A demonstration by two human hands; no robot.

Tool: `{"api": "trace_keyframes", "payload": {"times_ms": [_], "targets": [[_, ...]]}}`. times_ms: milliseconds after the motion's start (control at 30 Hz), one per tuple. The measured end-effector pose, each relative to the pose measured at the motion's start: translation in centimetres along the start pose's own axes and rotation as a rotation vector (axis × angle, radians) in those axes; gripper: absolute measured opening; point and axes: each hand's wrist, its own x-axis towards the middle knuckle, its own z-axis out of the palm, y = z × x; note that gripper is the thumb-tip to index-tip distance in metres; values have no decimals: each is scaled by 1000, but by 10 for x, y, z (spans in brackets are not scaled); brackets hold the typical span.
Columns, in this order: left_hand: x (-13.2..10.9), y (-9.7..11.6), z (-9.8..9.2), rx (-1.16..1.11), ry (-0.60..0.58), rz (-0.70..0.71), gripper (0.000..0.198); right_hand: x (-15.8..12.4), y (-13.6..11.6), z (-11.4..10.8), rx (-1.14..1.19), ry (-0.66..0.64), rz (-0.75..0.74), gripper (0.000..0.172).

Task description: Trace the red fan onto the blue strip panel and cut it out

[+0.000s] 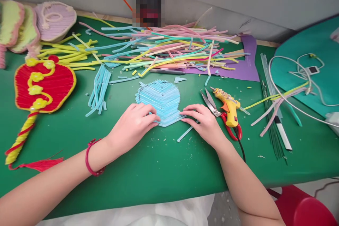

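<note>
A light blue panel [161, 95], built of pipe cleaners laid side by side in a V pattern, lies flat on the green table mat. My left hand [134, 123], with a red bracelet at its wrist, has its fingers closed at the panel's lower left edge. At the lower right edge, my right hand [203, 123] pinches the end of a blue pipe cleaner [180, 116] along the border. A short loose blue strip [185, 134] rests under the right hand's fingers. Red-handled scissors [212, 104] and a yellow glue gun [230, 107] lie just right of that hand.
Many coloured pipe cleaners [174, 49] are heaped at the back, with a blue bundle [99, 90] left of the panel. A red fan [46, 84] with a tassel lies left. A white cable [288, 100], thin wires [274, 130] and a teal sheet [299, 70] are right.
</note>
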Motion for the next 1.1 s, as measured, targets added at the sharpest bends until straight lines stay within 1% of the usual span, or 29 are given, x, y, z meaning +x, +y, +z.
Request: {"api": "trace_keyframes", "payload": {"times_ms": [100,167,300,433,600,833,1100], "targets": [[8,-3,6,-22,-30,34,17,0,2,0,21,-1,2,16],[9,-7,10,-46,-28,41,18,1,3,0,32,-1,7,16],[4,-13,15,-105,-7,2,15,1,4,0,48,3,4,15],[0,-15,17,-166,-27,-39,13,1,4,0,53,2,-1,15],[0,-14,18,-137,-24,-33,13,1,4,0,38,8,7,15],[0,-14,17,-85,11,31,13,1,3,0,37,9,21,15],[0,-14,18,-74,37,41,14,1,5,0,23,1,17,15]]}}
